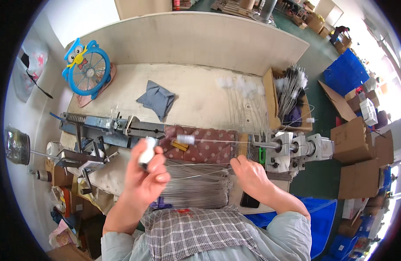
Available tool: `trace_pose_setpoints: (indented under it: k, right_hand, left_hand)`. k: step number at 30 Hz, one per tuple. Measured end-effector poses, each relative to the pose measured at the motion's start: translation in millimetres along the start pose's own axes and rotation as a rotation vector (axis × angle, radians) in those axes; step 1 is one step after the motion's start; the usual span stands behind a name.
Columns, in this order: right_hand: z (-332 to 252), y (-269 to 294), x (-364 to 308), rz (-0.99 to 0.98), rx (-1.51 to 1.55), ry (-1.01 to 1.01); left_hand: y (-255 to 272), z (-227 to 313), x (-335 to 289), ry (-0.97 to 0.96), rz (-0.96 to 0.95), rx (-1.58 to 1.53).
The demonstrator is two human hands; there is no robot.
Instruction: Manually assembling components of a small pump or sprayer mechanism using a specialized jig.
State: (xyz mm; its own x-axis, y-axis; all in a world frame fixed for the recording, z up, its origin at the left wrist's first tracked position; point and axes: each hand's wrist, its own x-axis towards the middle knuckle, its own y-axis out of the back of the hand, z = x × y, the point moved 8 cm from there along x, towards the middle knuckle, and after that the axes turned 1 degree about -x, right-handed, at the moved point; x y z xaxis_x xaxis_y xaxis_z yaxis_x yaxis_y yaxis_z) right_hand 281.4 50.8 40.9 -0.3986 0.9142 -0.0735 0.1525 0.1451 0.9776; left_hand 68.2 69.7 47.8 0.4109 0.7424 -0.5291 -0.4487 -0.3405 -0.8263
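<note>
Nearest, at 6 o'clock, a thick bundle of thin metal rods (pixel 196 189) lies on the bench (pixel 198 80); just beyond, the left hand (pixel 146 176) at 8 o'clock has its fingers curled around a blurred, white, dark-ended object (pixel 147 153), while the right hand (pixel 250 173) at 4 o'clock pinches thin wire (pixel 205 164) between closed fingers. Farther in, a white-bristled brush (pixel 186 139) sits over a brown spotted cloth (pixel 202 154), its stem reaching toward a metal machine (pixel 292 150) at 3 o'clock. Beyond are a carton of brushes (pixel 271 98) at 2 o'clock, and a grey cloth (pixel 157 100) and blue fan (pixel 91 71) at 10.
</note>
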Motion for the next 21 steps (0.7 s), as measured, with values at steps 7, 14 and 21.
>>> trace_pose_setpoints:
  k: [7,14,21]
  right_hand:
    - [8,98,-8,0.392,-0.512,0.033]
    - [55,114,12,0.606,-0.022,0.026]
    - [59,76,43,0.488,0.218,-0.108]
  left_hand:
    - [48,-3,-14,-0.237,-0.009,0.312]
    - [-72,-63,46,-1.097,-0.391,1.824]
    - [-79,-85,127,-1.194,-0.306,2.194]
